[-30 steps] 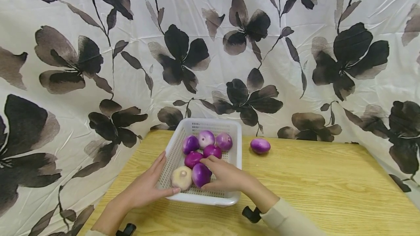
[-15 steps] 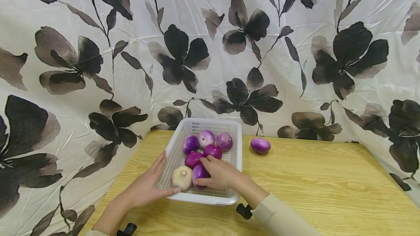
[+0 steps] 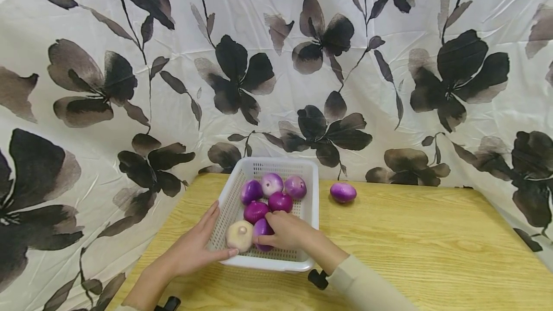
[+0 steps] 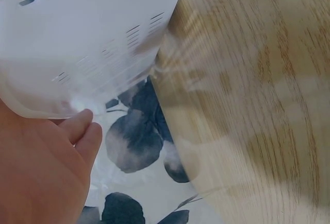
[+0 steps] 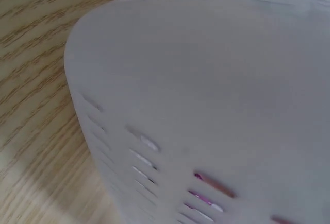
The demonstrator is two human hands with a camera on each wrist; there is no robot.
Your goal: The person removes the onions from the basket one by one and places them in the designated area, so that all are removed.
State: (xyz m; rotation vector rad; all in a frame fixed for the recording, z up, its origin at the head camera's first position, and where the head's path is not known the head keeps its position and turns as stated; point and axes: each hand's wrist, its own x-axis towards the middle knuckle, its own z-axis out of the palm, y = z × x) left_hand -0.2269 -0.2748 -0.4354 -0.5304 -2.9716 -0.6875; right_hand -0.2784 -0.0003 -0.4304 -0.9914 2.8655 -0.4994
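A white plastic basket (image 3: pixel 312 215) with slotted walls holds several purple onions and one pale cream onion (image 3: pixel 239 235). My left hand (image 3: pixel 196 248) grips the basket's front left corner, thumb over the front rim and fingers along the left side. In the left wrist view, its fingertips press against the basket wall (image 4: pixel 93 64). Inside the basket, my right hand (image 3: pixel 287 232) holds a purple onion (image 3: pixel 262 234) between thumb and fingers, beside the cream one. Just behind are two darker magenta onions (image 3: pixel 256 211). The right wrist view shows mostly basket wall (image 5: pixel 180 80), hiding that hand.
One purple onion (image 3: pixel 343 192) lies on the wooden table (image 3: pixel 414 239) to the right of the basket. A flower-printed cloth (image 3: pixel 268 76) hangs behind the table and along its left side.
My right hand has moved slightly left and closed its thumb and fingers around the front purple onion. The left hand and basket have stayed in place.
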